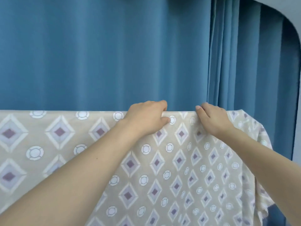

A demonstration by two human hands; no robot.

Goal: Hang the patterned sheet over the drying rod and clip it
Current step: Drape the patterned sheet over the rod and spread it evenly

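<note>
The patterned sheet [171, 168] is beige with purple diamonds and white rings. It hangs draped over a straight horizontal line that crosses the view from the left edge to the right. The drying rod itself is hidden under the fold. My left hand [146, 118] curls over the top fold near the middle, fingers behind and thumb in front, gripping the cloth. My right hand [211, 119] pinches the same fold just to the right, a short gap from the left hand. The sheet's right end sags in loose folds. No clip is in view.
A blue curtain [104, 54] hangs close behind the sheet and fills the upper view. Its bunched pleats [231, 62] fall at the right. A pale wall corner [293, 7] shows at the top right.
</note>
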